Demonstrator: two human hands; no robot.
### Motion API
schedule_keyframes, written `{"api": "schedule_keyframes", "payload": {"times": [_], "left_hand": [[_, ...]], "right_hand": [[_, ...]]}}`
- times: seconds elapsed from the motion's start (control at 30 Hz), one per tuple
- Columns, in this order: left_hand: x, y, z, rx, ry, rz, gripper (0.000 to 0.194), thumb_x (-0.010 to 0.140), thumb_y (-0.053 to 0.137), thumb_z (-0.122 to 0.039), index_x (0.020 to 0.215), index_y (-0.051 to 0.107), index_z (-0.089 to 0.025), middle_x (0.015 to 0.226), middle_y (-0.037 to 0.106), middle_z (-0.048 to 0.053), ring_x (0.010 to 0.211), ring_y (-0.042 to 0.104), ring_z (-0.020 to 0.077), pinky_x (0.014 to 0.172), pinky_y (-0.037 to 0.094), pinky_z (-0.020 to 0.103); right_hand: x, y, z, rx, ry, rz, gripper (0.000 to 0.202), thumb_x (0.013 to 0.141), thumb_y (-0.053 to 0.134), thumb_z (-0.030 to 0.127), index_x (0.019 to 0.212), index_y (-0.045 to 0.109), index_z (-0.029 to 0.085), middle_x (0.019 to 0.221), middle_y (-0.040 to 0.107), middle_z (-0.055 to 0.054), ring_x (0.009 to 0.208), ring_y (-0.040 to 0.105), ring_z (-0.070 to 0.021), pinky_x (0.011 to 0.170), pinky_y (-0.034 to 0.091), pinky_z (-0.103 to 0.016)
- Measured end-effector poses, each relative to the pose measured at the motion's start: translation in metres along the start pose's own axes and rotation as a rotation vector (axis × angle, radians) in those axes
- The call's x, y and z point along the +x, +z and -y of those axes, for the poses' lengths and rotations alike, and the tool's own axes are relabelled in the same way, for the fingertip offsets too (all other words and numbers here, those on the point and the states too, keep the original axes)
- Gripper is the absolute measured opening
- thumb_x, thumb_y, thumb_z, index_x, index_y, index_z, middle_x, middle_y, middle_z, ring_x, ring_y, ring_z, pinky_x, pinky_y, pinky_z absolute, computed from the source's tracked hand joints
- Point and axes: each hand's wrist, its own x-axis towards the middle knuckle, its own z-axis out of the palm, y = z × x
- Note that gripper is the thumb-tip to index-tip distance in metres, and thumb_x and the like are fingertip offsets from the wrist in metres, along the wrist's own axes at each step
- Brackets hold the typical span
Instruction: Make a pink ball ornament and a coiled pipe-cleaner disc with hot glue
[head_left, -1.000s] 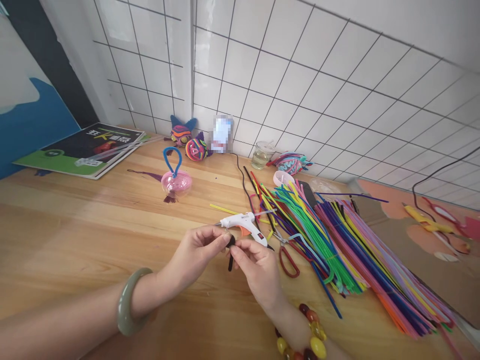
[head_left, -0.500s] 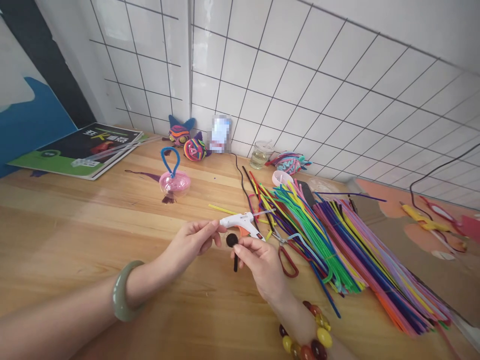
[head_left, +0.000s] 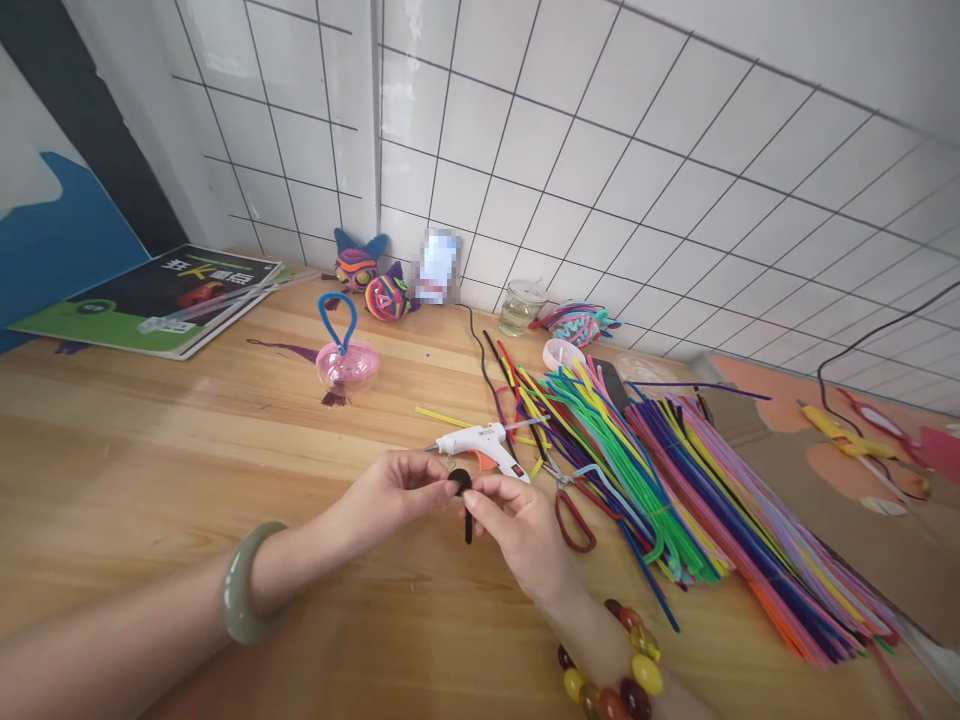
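Over a wooden table (head_left: 187, 440) by a tiled wall (head_left: 559, 180), left hand (head_left: 401, 492) and right hand (head_left: 519, 522) pinch a black coil (head_left: 460, 479).

Unreadable lettering only: blurred white and yellow characters (head_left: 201, 270) on the magazine (head_left: 142, 290), tiny print (head_left: 487, 433) on the glue gun (head_left: 461, 440)

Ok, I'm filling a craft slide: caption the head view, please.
Left hand and right hand pinch a coiled black strip near a white glue gun on a wooden table.
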Motion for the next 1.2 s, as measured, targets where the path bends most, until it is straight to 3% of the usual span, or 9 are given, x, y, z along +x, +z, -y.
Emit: {"api": "schedule_keyframes", "payload": {"times": [0.53,1.0,1.2], "left_hand": [[0.0,-0.005,-0.003,0.119,0.011,0.017,0.016,0.074,0.058,-0.029,0.077,0.062,-0.014,0.074,0.065,0.001,0.07,0.056,0.0132,0.068,0.043,0.024],[-0.001,-0.005,-0.009,0.171,-0.053,0.036,0.019,0.076,0.054,-0.033,0.074,0.059,-0.015,0.068,0.06,-0.001,0.062,0.052,0.0115,0.06,0.041,0.022],[-0.001,-0.007,-0.003,0.225,0.032,0.118,0.02,0.079,0.052,-0.031,0.078,0.059,-0.013,0.074,0.059,0.002,0.07,0.052,0.0131,0.066,0.041,0.024]], "right_hand": [[-0.003,0.003,0.009,-0.159,-0.039,0.003,0.014,0.075,0.054,0.023,0.065,0.06,0.014,0.056,0.055,0.001,0.051,0.047,-0.0094,0.049,0.038,-0.02],[-0.003,0.003,0.015,-0.234,-0.059,0.001,0.014,0.073,0.054,0.022,0.062,0.061,0.016,0.055,0.057,0.001,0.051,0.05,-0.0102,0.049,0.041,-0.02],[-0.003,0.004,0.012,-0.283,-0.073,-0.003,0.013,0.072,0.055,0.022,0.063,0.063,0.017,0.055,0.06,0.0,0.051,0.052,-0.0113,0.05,0.043,-0.021]]}}
